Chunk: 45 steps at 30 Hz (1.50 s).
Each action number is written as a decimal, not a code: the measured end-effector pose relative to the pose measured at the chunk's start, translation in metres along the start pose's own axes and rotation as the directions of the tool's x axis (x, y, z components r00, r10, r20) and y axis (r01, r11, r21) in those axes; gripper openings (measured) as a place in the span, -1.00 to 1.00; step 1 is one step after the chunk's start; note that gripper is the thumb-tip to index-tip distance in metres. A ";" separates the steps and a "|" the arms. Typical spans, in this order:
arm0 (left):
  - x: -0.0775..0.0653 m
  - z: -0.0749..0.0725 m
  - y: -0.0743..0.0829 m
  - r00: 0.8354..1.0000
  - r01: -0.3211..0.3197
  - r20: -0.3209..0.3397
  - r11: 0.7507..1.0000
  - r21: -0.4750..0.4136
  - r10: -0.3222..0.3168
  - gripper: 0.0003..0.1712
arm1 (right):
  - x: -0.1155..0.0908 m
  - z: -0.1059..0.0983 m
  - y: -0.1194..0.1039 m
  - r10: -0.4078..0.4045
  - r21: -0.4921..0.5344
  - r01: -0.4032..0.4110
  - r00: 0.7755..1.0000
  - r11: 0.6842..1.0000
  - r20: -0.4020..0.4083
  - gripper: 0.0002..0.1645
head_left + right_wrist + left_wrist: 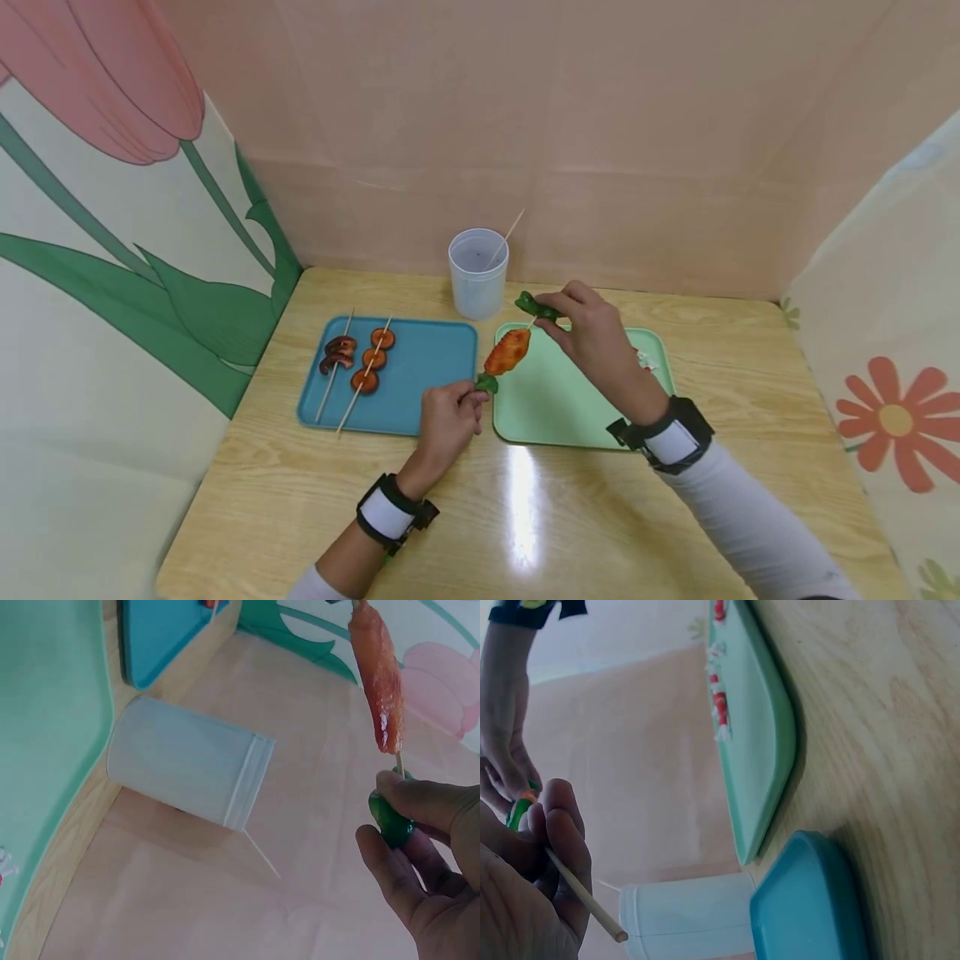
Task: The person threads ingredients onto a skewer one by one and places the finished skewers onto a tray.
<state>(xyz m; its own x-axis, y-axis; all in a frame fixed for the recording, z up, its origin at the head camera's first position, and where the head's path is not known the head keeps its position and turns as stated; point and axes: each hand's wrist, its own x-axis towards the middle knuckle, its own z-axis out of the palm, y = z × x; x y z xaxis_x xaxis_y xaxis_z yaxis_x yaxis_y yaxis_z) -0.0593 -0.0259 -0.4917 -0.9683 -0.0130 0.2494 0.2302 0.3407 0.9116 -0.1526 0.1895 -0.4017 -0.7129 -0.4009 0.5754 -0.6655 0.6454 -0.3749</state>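
With the white cup (478, 292) as reference, I read the held skewer (585, 895) on the near side of the cup and slightly to its right, raised and slanted so that one end lies closer to the cup. The left hand (452, 415) is closed around the stick at the end farther from the cup; in the left wrist view, the blunt end of the stick projects from between the fingers. Just beyond this grip sits a lower green pepper (487, 383), followed by an orange-brown piece of meat (507, 352). The right hand (596, 337) pinches an upper green pepper (389, 822) between thumb and fingers at the end nearer the cup. The stick meets this pepper; I cannot tell how far it passes through. The cup stands upright on the table (577, 517) and contains one loose stick (515, 223). Nearer than the cup and to its left, the blue tray (427, 358) carries two skewers: one with dark curled pieces (339, 354), one with three round brown slices (374, 358). Nearer than the cup and to its right, the green tray (555, 408) carries red and white pieces (720, 705), partly hidden by the right hand in the head view.
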 end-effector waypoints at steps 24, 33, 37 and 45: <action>0.006 0.004 0.007 0.994 -0.094 -0.053 0.994 0.055 0.097 -0.81 | -0.003 0.004 -0.005 0.071 0.074 -0.069 0.997 0.995 -0.029 -0.62; 0.006 0.002 0.004 0.996 -0.081 -0.043 0.996 0.037 0.083 -0.77 | -0.009 0.009 -0.006 0.100 0.155 -0.095 0.995 0.983 -0.021 -0.61; 0.004 0.003 0.001 0.998 -0.059 -0.022 0.998 0.031 0.060 -0.76 | -0.010 0.012 -0.006 0.079 0.140 -0.075 0.997 0.987 -0.025 -0.62; 0.003 0.001 0.001 0.999 -0.039 -0.024 0.999 0.018 0.040 -0.75 | -0.011 0.020 -0.004 0.094 0.140 -0.092 0.995 0.986 -0.011 -0.62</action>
<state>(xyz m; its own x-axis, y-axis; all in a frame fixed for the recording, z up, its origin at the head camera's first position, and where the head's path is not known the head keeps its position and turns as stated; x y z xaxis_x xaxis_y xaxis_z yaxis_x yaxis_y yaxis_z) -0.0618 -0.0247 -0.4909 -0.9558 -0.0223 0.2932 0.2662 0.3582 0.8949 -0.1467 0.1783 -0.4210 -0.7700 -0.3313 0.5453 -0.6216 0.5823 -0.5240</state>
